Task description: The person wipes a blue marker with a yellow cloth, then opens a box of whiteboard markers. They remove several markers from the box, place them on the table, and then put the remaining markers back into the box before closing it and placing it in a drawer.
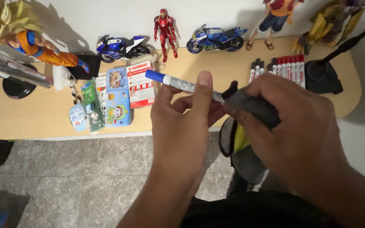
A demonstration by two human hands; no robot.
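Observation:
My left hand (pixel 182 122) pinches a blue-capped white marker (pixel 172 82) between thumb and fingers, the blue cap pointing up and left. My right hand (pixel 292 131) grips a dark grey pouch (pixel 250 105) with a black tab at the marker's other end. The pouch hangs open below my hands, showing a yellow lining (pixel 239 141). Both hands are held above the front edge of a light wooden shelf (pixel 34 114).
A row of red and black markers (pixel 281 67) lies at the shelf's right. Small packets and a tin (pixel 117 101) lie left of centre. Two toy motorbikes (pixel 121 47), a red figure (pixel 165 31) and other figurines stand along the wall. A black stand base (pixel 322 76) sits far right.

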